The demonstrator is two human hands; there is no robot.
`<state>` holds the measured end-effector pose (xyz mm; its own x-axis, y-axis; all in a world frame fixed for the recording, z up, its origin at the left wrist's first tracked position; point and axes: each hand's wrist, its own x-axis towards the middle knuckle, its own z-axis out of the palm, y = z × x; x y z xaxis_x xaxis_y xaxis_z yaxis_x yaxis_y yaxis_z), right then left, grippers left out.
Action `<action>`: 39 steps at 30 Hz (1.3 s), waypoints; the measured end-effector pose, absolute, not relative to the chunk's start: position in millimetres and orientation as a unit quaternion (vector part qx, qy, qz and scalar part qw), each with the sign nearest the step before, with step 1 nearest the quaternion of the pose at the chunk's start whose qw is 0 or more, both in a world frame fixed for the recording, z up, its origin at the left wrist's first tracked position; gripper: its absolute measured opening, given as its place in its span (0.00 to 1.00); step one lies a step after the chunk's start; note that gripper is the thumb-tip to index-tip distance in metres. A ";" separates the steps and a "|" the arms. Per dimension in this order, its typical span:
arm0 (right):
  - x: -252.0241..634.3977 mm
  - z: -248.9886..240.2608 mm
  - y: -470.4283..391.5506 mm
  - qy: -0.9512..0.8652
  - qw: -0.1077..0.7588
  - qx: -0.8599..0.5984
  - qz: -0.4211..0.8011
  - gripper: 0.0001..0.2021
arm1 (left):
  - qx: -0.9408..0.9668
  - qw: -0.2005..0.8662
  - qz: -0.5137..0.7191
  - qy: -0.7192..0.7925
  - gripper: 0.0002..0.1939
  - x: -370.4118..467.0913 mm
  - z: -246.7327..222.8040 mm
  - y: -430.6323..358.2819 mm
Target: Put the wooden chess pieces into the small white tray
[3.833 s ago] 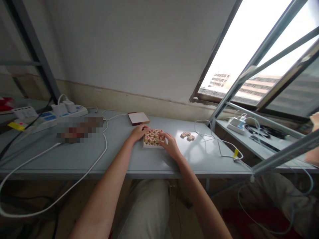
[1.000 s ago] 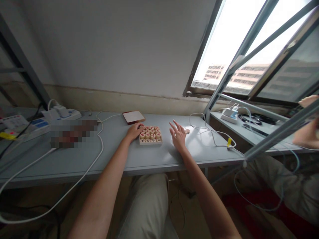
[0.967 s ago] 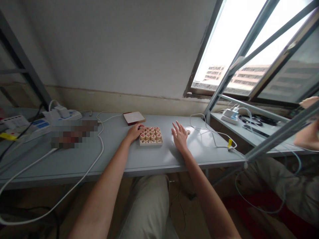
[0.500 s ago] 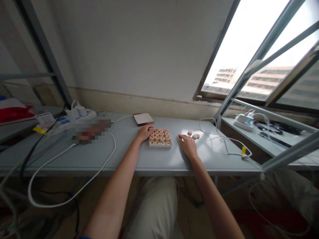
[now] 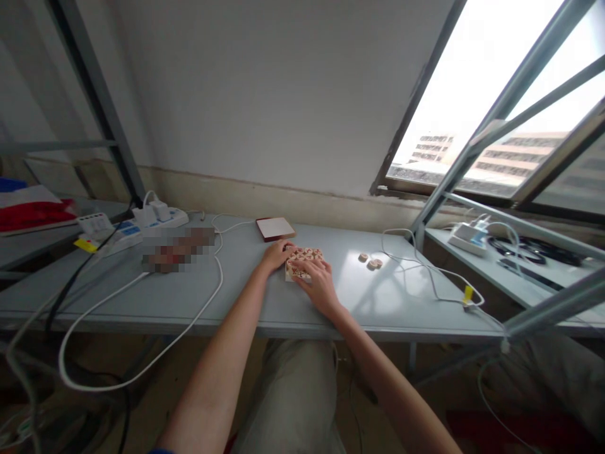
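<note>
A small pale open box (image 5: pixel 289 276) stands on the grey table, packed with rows of round wooden xiangqi pieces (image 5: pixel 307 254) bearing carved characters. My left hand (image 5: pixel 278 255) grips the box's left side with curled fingers. Over the front right of the box is my right hand (image 5: pixel 321 284), its fingers bent down around a xiangqi piece that they mostly hide. Several pieces in the front rows are covered by this hand. To the right, a few loose xiangqi pieces (image 5: pixel 363 257) lie on the table, two of them close together.
Behind the box lies its dark red lid (image 5: pixel 275 229) with a pale inside. White cables (image 5: pixel 218 280) cross the table on the left, near a power strip (image 5: pixel 154 221) and a blurred-out object (image 5: pixel 179 249). Another cable (image 5: pixel 437 287) loops at the right, beside the metal frame (image 5: pixel 437 189).
My right hand has moved left from the table to above the box, taking the xiangqi piece that was at its fingertips. My left hand stays at the box's left side. The view has shifted slightly.
</note>
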<state>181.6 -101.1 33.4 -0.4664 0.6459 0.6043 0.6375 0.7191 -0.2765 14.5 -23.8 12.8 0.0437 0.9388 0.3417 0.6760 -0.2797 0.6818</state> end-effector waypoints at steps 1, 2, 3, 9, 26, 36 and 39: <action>180.5 33.8 -103.2 -0.862 0.349 -0.367 0.000 0.14 | 0.702 0.172 0.381 0.576 0.18 14.6 12.9 -23.6; 180.8 34.4 -104.4 -0.864 0.346 -0.365 -0.006 0.14 | 0.702 0.173 0.379 0.577 0.18 14.7 13.1 -23.6; 182.0 35.1 -104.9 -0.863 0.346 -0.367 -0.012 0.15 | 0.702 0.172 0.379 0.578 0.18 15.0 13.3 -23.7; 186.8 38.1 -105.6 -0.849 0.343 -0.400 -0.030 0.10 | 0.702 0.161 0.380 0.580 0.18 16.8 14.3 -24.3; 197.0 40.0 -103.1 -0.816 0.345 -0.453 -0.103 0.10 | 0.706 0.158 0.372 0.582 0.17 16.0 14.6 -25.0; 318.4 11.7 -25.3 -0.670 0.174 -0.721 -0.031 0.22 | 0.716 0.156 0.369 0.572 0.18 13.7 12.0 -21.8; 316.0 8.7 -23.4 -0.731 0.187 -0.655 -0.042 0.20 | 0.711 0.156 0.367 0.579 0.18 14.4 12.9 -22.8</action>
<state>316.0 -23.4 8.7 -0.0727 0.9415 0.3291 0.9730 0.1395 -0.1840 14.4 -22.8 12.9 0.0609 0.9378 0.3417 0.7084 -0.2818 0.6471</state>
